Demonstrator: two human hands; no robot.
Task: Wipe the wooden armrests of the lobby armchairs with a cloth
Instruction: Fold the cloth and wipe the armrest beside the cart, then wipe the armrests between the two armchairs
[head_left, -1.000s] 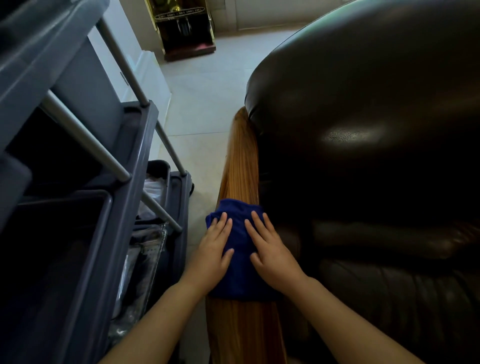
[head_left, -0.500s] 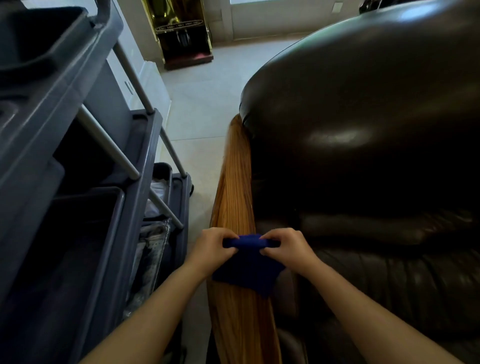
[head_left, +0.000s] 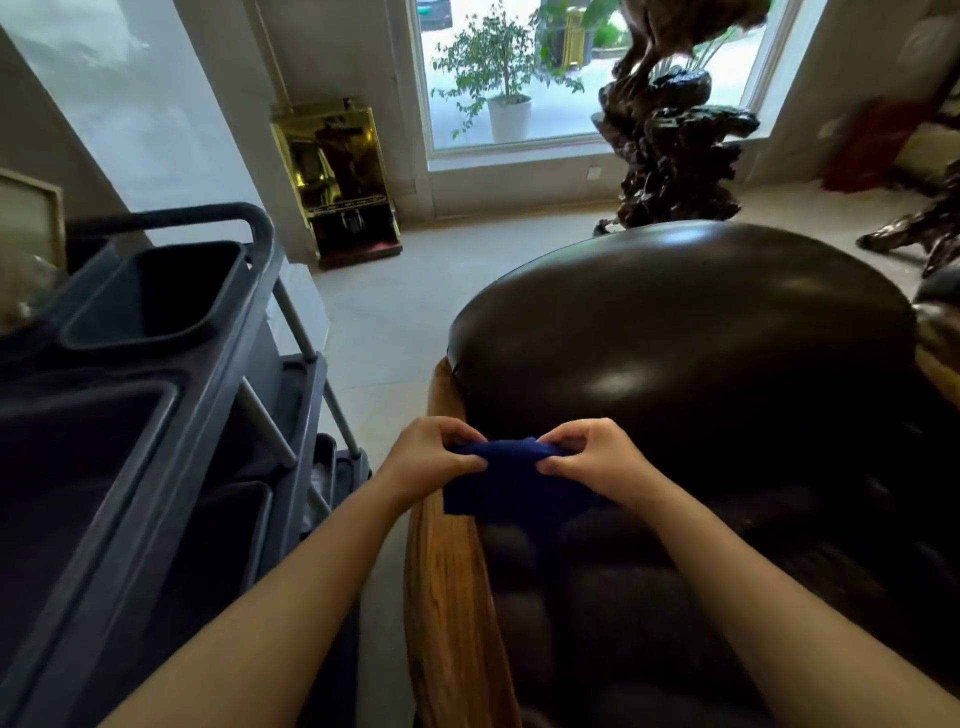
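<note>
A dark blue cloth (head_left: 511, 480) hangs folded between my two hands, lifted just above the wooden armrest (head_left: 449, 597) of a dark leather armchair (head_left: 685, 353). My left hand (head_left: 434, 454) pinches the cloth's top left edge. My right hand (head_left: 592, 460) pinches its top right edge. The cloth's lower part drapes over the armrest and the seat side. The armrest runs from the bottom of the view up to the chair's rounded back, its middle hidden by the cloth and hands.
A grey cleaning cart (head_left: 171, 415) with bins stands close on the left, leaving a narrow strip of tiled floor (head_left: 384, 338) beside the armrest. A gold cabinet (head_left: 337, 182), a window with a potted plant (head_left: 506, 88) and a dark carved sculpture (head_left: 670, 140) stand beyond.
My hands went from lying flat on the cloth on the armrest to pinching its top edge and lifting it. My view has tilted up toward the window.
</note>
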